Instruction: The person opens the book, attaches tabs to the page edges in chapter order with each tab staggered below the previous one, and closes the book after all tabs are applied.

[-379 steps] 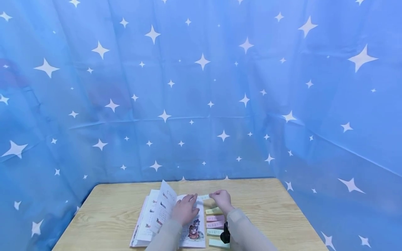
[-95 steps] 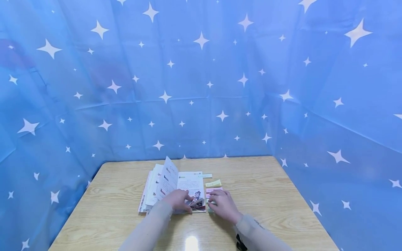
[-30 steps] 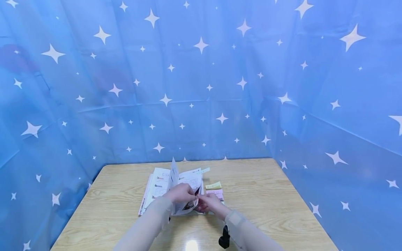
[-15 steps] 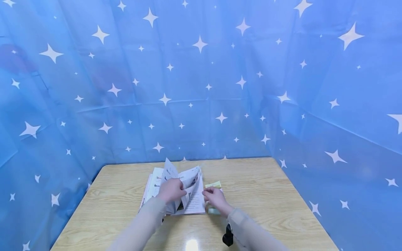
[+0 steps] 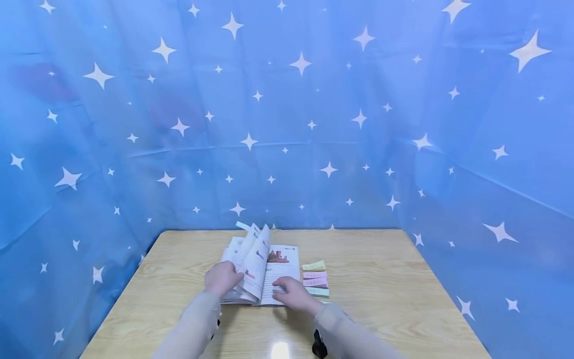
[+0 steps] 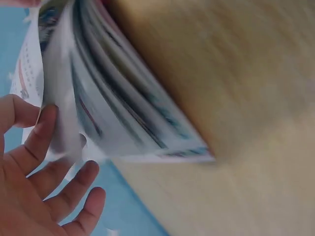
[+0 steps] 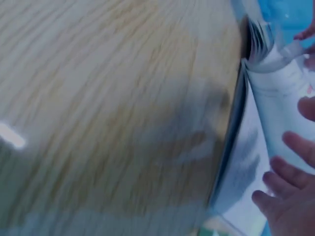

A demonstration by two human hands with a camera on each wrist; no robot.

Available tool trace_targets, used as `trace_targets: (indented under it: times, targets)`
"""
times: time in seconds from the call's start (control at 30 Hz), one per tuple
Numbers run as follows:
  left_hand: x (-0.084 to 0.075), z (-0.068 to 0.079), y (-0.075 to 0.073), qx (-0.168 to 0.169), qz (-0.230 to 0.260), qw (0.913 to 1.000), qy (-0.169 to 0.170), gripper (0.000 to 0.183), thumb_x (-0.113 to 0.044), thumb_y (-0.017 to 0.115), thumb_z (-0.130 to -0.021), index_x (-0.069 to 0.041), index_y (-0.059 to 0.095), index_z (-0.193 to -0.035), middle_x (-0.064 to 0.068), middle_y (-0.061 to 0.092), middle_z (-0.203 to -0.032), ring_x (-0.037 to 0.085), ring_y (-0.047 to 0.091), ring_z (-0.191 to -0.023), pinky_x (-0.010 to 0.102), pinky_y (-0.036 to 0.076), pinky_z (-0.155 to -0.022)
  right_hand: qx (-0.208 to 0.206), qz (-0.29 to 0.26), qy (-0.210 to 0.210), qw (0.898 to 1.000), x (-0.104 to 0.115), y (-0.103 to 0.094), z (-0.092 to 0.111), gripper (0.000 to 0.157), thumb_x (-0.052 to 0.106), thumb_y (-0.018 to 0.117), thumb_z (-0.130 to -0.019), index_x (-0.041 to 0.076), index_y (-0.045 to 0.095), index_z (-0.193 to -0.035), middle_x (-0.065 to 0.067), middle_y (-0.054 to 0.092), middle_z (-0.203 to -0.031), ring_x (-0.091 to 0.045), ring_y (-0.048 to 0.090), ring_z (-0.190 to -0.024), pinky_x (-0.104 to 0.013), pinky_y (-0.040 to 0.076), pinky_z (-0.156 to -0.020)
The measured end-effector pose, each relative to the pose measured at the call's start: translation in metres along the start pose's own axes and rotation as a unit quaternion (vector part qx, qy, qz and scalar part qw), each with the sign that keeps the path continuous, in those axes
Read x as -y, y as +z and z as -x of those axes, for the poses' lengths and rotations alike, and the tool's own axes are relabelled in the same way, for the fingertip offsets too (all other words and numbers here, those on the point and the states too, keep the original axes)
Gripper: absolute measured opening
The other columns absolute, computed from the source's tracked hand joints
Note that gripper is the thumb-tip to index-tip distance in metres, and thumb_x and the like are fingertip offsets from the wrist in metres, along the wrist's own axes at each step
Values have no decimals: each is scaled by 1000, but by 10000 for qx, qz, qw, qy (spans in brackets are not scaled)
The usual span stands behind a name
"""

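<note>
"How are the hands placed?"

"By the left hand (image 5: 219, 279), a lifted page (image 5: 257, 257) is pinched between thumb and forefinger, at nine o'clock of the book (image 5: 283, 269). By the right hand (image 5: 295, 295), nothing is gripped; its fingers are spread and loosely bent over the right-hand page, at four o'clock. Whether the paper is touched cannot be told."

"Where is the book found?"

"It is laid spread on the wooden table (image 5: 381, 299), toward eleven o'clock from the visible top's middle. A pale tab (image 5: 243, 226) is seen jutting from the raised pages at eleven o'clock."

"What is noted beyond?"

"At three o'clock, just beside the book, a column is formed by a yellow strip (image 5: 314, 266), two pink strips (image 5: 315, 274) and a green strip (image 5: 317, 292). At twelve o'clock, the table is backed by a star-patterned blue curtain (image 5: 287, 109)."
</note>
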State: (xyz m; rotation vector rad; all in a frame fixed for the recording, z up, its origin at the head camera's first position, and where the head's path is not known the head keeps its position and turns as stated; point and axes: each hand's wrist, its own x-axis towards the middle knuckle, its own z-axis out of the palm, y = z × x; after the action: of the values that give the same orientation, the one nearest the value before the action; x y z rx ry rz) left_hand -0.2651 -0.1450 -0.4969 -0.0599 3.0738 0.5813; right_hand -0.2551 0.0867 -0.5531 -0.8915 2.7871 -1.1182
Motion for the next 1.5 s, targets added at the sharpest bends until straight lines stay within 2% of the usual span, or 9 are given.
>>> trace_targets:
  times: [0.23,0.43,0.9,0.97,1.07,1.17,1.27,1.4,1.5]
  targets:
    - [30,5,5,176,105,9987,-472,30,-36,58,-76,-12,53,-59,1,49,-55,18,44,-50,30,33,-42,1219,674,-435,9893,8,7,-2,59,33,61,-77,4,47,-126,-16,35,-136,-28,34,-123,-37,29,-100]
    - [48,5,10,25,-35,9983,-578,31,-34,60,-73,-12,50,-54,4,48,-63,24,45,-71,35,37,-47,2003,932,-700,9728,13,10,-2,74,42,61,-74,20,31,-137,-7,20,-144,-29,20,-129,-58,22,-96]
    - [54,2,12,-6,-143,9989,-450,32,-39,62,-73,-7,61,-76,13,56,-89,33,42,-101,55,39,-75,2283,1293,-305,9645,32,14,-8,85,51,64,-68,26,26,-139,5,16,-145,-39,18,-127,-66,18,-91]
    - [48,1,11,-311,7,9991,-291,44,-41,61,-74,-4,60,-97,19,51,-112,37,33,-115,62,28,-86,2287,1294,-301,9644,32,15,-7,84,51,64,-68,25,27,-139,5,17,-145,-38,19,-127,-66,19,-91]
    - [32,-6,11,-925,82,9955,209,71,-44,58,-78,-5,36,-132,20,21,-141,37,7,-130,64,3,-96,2279,1263,-297,9650,29,15,-7,82,51,63,-69,25,28,-138,6,18,-145,-37,19,-128,-66,20,-91]
    - [10,-17,16,-1484,-189,9837,998,75,-45,51,-83,-12,17,-141,10,2,-147,29,-4,-132,58,-6,-99,2187,1325,-389,9660,25,17,-7,82,52,63,-69,25,29,-138,5,20,-144,-38,21,-126,-66,22,-89]
    - [-7,-28,27,-1835,-619,9635,1848,71,-42,47,-86,-16,13,-142,2,1,-147,24,0,-133,54,-3,-102,2063,1513,-500,9654,20,22,-8,84,54,63,-67,25,29,-138,5,21,-144,-39,24,-124,-67,26,-86]
    - [-13,-38,48,-1767,-1013,9454,2545,64,-38,46,-88,-18,19,-141,0,10,-147,24,12,-132,54,6,-102,1920,1841,-535,9625,17,30,-7,87,60,62,-65,28,27,-138,6,20,-144,-40,27,-123,-68,30,-82]
    - [-5,-43,66,-1398,-1015,9486,2651,58,-37,44,-89,-18,23,-140,1,17,-146,25,15,-131,56,9,-101,1889,1957,-553,9607,17,32,-6,88,61,62,-65,29,26,-139,7,21,-144,-40,27,-123,-68,31,-80]
